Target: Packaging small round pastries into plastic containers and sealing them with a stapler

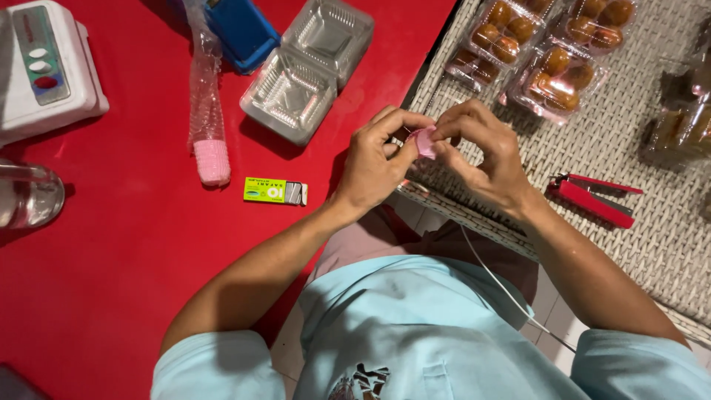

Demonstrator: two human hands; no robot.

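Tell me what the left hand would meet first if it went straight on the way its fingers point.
The left hand points right, at the pink paper cup it pinches, and right behind that is the right hand, also on the cup. So the right hand's fingers come first; depth between them is hard to judge.

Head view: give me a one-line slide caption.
Both hands, left and right, pinch a pink paper cup between red table and wicker surface.

Light blue short-sleeved shirt (437, 326) with a dark print, thin white cord (496, 285) across it
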